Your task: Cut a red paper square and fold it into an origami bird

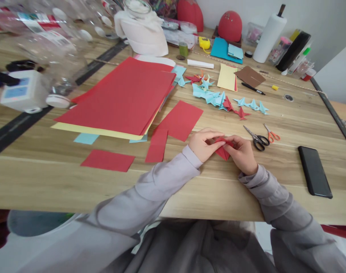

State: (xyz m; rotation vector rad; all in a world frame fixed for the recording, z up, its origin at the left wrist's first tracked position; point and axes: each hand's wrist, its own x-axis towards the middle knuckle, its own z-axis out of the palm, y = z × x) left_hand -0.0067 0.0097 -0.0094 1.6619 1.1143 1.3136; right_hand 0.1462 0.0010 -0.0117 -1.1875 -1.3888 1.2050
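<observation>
Between my two hands is a small piece of folded red paper [223, 152], its lower end narrowing to a point. My left hand [203, 144] pinches its left side, thumb pressed on top. From the other side my right hand [242, 153] grips it, the two thumbs nearly meeting. Part of the paper is hidden under the fingers. Cut red paper pieces [182, 120] lie left of my hands. Beyond them sit folded light-blue paper cranes [211, 97] and red ones [241, 113]. Black-handled scissors [257, 139] and small orange scissors [272, 135] rest right of my right hand.
A stack of large red sheets [118, 98] covers the left middle of the table. Clear plastic bottles [50, 45] crowd the far left. A black phone [314, 171] lies at right. A black pen [252, 88] and yellow tape measure [204, 43] are farther back.
</observation>
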